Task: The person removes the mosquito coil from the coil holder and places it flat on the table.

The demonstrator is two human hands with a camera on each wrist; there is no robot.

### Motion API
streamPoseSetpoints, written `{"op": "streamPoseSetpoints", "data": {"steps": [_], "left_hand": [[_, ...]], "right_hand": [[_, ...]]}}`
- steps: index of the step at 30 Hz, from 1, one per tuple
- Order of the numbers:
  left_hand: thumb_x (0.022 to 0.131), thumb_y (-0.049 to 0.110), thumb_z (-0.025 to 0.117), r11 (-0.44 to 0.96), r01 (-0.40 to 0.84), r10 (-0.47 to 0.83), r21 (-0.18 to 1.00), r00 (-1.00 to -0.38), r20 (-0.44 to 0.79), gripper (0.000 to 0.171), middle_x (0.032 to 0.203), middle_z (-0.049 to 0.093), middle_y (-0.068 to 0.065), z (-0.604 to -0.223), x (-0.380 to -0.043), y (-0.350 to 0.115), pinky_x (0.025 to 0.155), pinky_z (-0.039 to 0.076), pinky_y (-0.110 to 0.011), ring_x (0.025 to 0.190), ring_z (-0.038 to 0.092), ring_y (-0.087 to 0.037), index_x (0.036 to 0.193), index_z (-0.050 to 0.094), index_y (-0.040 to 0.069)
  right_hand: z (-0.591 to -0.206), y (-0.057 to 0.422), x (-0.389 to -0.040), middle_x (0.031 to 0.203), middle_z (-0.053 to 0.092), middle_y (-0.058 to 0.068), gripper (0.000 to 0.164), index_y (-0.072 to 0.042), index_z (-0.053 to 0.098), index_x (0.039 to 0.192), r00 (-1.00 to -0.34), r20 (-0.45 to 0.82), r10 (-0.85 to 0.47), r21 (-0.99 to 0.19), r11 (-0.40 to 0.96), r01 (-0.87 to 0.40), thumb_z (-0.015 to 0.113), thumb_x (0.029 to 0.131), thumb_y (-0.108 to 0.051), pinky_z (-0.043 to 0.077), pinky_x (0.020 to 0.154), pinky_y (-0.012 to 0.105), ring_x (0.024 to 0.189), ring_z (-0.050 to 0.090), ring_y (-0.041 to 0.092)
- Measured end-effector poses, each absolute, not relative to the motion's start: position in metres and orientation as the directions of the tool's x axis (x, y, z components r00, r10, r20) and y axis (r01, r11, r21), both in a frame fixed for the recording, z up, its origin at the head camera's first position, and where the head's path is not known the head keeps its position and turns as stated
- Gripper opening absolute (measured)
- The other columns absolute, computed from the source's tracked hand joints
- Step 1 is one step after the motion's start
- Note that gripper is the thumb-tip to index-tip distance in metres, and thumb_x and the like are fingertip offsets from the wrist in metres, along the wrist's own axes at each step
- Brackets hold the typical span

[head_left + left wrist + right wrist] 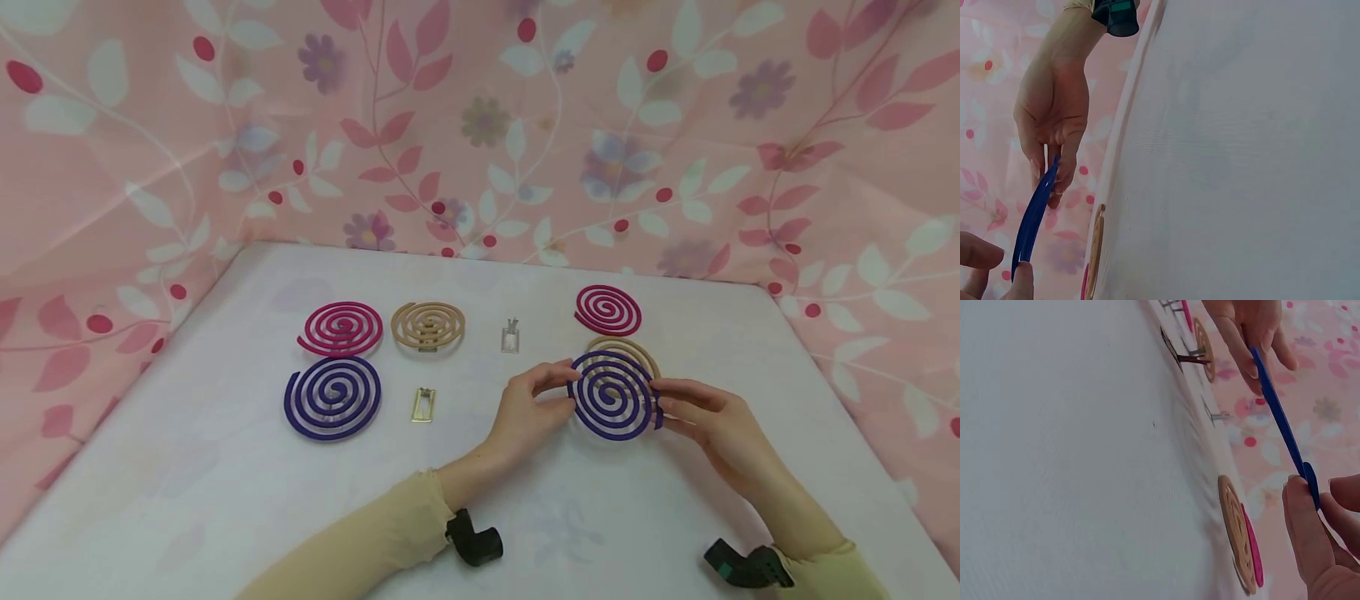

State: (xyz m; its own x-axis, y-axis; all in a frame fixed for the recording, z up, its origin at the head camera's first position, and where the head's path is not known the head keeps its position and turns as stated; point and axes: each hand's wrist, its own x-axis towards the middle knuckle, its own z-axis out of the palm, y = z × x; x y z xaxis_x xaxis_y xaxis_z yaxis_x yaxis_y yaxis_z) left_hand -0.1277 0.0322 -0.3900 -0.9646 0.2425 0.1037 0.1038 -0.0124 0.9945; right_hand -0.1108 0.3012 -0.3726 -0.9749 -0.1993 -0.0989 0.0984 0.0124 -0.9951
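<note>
A dark blue spiral mosquito coil (611, 397) is held up between both hands, its face tilted toward the head camera. My left hand (531, 410) pinches its left edge between thumb and fingers. On the opposite edge, near the coil's outer end, my right hand (711, 427) grips it with thumb and fingers. Both wrist views show the coil (1035, 215) edge-on, raised above the white table. Behind it lies a tan coil (637, 350), partly hidden by the blue one. Just beyond that is a pink coil (608, 310), flat on the table.
To the left, another pink coil (343, 326), a tan coil (428, 322) and a dark blue coil (337, 393) sit on small metal stands. A gold-coloured stand (422, 419) and a silver stand (511, 330) lie mid-table. Floral cloth (480, 125) hangs behind the table.
</note>
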Motion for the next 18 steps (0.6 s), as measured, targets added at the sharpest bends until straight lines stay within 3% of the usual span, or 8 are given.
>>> {"op": "streamPoseSetpoints", "data": {"steps": [8, 18], "left_hand": [[0.083, -0.006, 0.068, -0.002, 0.085, 0.201, 0.996, -0.976, 0.084, 0.031, 0.132, 0.066, -0.008, -0.396, -0.129, 0.049, 0.11, 0.044, -0.047, 0.118, 0.065, -0.025, 0.112, 0.072, 0.005], [0.083, -0.007, 0.068, -0.019, 0.058, 0.209, 0.998, -0.976, 0.06, 0.029, 0.132, 0.066, -0.012, -0.4, -0.124, 0.052, 0.108, 0.047, -0.047, 0.116, 0.066, -0.027, 0.111, 0.071, 0.002]], "right_hand": [[-0.382, 0.313, -0.11, 0.113, 0.072, -0.005, 0.026, -0.002, 0.068, 0.123, -0.988, -0.083, -0.133, -0.994, -0.06, 0.091, 0.061, 0.099, -0.007, 0.059, 0.084, 0.024, 0.099, 0.069, 0.006], [-0.391, 0.318, -0.109, 0.108, 0.075, -0.006, 0.024, -0.007, 0.069, 0.121, -0.99, -0.09, -0.109, -0.992, -0.08, 0.099, 0.062, 0.098, -0.005, 0.059, 0.08, 0.022, 0.096, 0.07, 0.004]]}}
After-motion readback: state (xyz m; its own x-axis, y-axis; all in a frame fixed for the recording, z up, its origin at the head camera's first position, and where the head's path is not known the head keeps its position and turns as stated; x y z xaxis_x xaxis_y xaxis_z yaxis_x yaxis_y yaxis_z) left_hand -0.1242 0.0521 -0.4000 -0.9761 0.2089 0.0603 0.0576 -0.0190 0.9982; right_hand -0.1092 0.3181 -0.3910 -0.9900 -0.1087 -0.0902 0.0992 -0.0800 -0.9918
